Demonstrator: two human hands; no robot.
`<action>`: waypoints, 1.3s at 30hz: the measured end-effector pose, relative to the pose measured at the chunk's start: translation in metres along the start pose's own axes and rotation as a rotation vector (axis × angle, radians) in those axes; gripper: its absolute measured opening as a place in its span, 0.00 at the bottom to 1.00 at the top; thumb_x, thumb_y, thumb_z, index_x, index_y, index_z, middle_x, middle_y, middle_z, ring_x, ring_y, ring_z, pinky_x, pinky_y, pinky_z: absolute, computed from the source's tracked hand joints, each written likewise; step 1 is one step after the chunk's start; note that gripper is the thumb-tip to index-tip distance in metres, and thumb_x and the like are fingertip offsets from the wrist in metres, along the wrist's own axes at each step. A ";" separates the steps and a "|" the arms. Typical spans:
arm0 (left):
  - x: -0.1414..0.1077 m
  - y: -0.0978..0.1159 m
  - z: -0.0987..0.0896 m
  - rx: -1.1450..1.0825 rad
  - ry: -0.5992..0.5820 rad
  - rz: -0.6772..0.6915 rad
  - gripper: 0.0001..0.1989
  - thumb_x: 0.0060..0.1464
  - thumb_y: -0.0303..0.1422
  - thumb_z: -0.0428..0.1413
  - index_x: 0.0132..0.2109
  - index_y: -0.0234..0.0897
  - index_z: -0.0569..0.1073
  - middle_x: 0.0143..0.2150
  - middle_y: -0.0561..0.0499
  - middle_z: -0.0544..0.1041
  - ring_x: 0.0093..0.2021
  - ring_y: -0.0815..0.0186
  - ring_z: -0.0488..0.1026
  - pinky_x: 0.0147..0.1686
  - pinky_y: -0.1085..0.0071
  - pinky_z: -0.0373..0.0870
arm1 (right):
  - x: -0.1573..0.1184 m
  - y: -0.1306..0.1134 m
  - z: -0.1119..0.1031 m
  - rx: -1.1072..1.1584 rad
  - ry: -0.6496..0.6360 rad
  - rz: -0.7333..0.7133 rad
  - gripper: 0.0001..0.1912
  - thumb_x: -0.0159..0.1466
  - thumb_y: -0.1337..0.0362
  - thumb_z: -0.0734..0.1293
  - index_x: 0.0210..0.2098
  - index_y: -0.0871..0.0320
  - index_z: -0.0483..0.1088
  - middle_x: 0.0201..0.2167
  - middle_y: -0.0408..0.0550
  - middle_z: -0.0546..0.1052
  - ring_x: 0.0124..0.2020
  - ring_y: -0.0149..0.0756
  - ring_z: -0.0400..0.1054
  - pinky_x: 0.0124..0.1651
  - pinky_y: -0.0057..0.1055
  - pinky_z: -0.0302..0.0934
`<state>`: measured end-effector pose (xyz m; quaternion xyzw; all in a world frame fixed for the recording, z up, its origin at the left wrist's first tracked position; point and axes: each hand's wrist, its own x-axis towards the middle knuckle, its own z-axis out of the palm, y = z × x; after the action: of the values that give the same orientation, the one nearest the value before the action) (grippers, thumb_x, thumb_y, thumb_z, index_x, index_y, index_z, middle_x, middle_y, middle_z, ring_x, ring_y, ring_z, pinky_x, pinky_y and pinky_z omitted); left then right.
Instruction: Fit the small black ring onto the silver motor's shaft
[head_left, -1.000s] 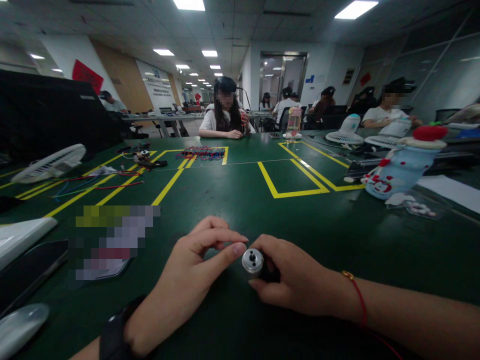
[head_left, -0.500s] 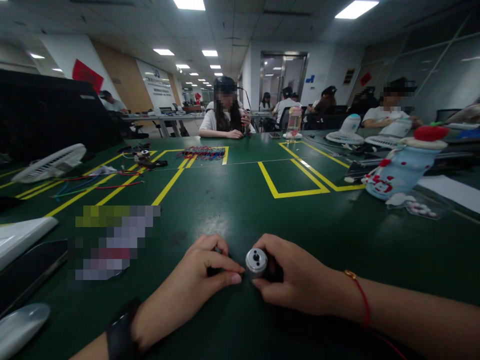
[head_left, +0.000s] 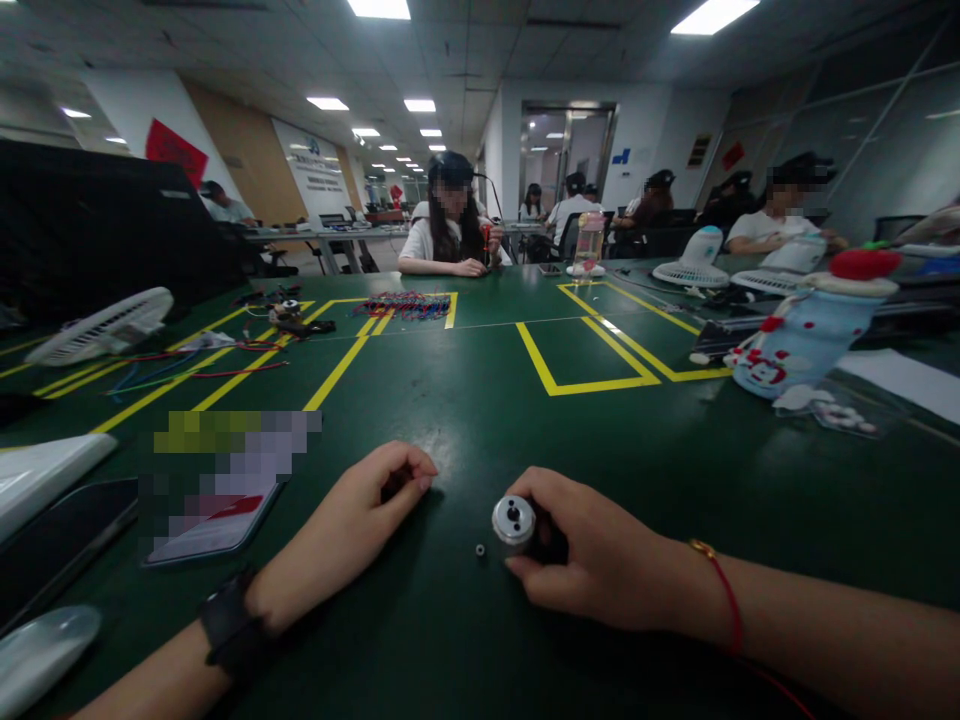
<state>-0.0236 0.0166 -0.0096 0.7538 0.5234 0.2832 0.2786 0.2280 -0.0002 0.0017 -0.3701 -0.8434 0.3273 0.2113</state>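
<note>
My right hand (head_left: 592, 550) is wrapped round a small cylindrical motor (head_left: 514, 520). The motor stands upright on the green table, its silver end face up, showing a dark centre and small holes. Just left of it, a tiny metal ring-like piece (head_left: 480, 550) lies on the table, touched by neither hand. My left hand (head_left: 375, 505) rests to the left of both, thumb and fingers curled together in a closed pinch. Whatever may be between those fingertips is hidden.
A flat card-like item (head_left: 225, 520), a dark phone-like slab (head_left: 67, 535) and a white mouse (head_left: 49, 650) lie at left. Bundled wires (head_left: 409, 306) lie farther back. A light blue bottle (head_left: 806, 340) stands at right. A person (head_left: 450, 230) sits opposite.
My left hand has drawn back left and away from the motor. The tiny metal piece now shows on the table beside the motor. My right hand stays in place on it.
</note>
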 end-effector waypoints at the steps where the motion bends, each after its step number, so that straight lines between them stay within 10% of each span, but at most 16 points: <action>1: 0.000 0.000 0.000 0.027 -0.019 0.027 0.06 0.60 0.32 0.49 0.39 0.39 0.70 0.36 0.51 0.72 0.37 0.61 0.70 0.37 0.67 0.66 | 0.000 0.000 0.000 -0.007 0.002 0.000 0.13 0.55 0.68 0.67 0.40 0.58 0.65 0.34 0.45 0.70 0.29 0.32 0.62 0.30 0.29 0.56; 11: -0.013 0.027 0.002 0.166 -0.282 0.164 0.09 0.52 0.33 0.60 0.42 0.46 0.73 0.48 0.53 0.70 0.51 0.56 0.64 0.50 0.58 0.58 | -0.001 0.004 0.003 0.014 0.011 -0.020 0.14 0.55 0.68 0.66 0.41 0.57 0.64 0.34 0.43 0.69 0.29 0.31 0.63 0.29 0.28 0.58; 25: -0.014 0.052 0.016 -0.093 0.045 0.178 0.06 0.59 0.30 0.55 0.41 0.46 0.75 0.37 0.55 0.69 0.39 0.66 0.69 0.39 0.71 0.64 | 0.002 0.004 0.004 -0.043 0.010 -0.053 0.12 0.55 0.67 0.66 0.40 0.58 0.64 0.33 0.42 0.67 0.29 0.31 0.59 0.30 0.28 0.55; 39: -0.015 0.060 0.021 -0.072 0.028 0.196 0.07 0.59 0.28 0.55 0.41 0.45 0.76 0.36 0.55 0.68 0.37 0.67 0.68 0.36 0.70 0.65 | 0.003 0.003 0.004 -0.070 0.001 -0.087 0.11 0.56 0.67 0.66 0.38 0.58 0.63 0.33 0.43 0.66 0.29 0.30 0.58 0.30 0.28 0.54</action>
<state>0.0255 -0.0177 0.0171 0.7870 0.4404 0.3381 0.2689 0.2252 0.0024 -0.0028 -0.3406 -0.8693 0.2880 0.2128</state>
